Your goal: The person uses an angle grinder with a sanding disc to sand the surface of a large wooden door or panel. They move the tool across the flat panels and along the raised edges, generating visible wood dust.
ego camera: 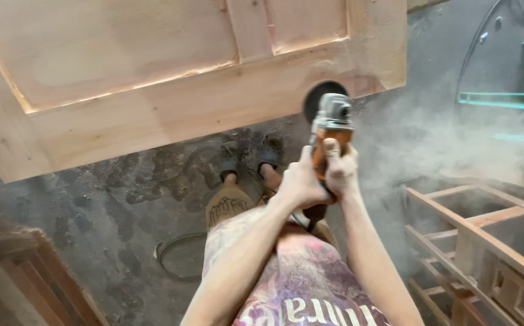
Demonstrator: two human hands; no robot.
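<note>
Both hands are clamped together round one tool: the left hand (pixel 298 181) is wrapped about the orange body of a grinder (pixel 329 130), and the right hand (pixel 340 172) is closed on the same body just beside it, thumb laid up along the top. The grinder is held out in front of the person, pointing away, with its grey head uppermost. Its dark disc (pixel 322 96) is pressed against the lower edge of a pale wooden door (pixel 153 90), near the door's right corner. Dust (pixel 431 139) is thrown off to the right. A cable (pixel 174 256) is seen on the concrete floor (pixel 93 211) below, and a wooden frame (pixel 479 241) stands at the right.
</note>
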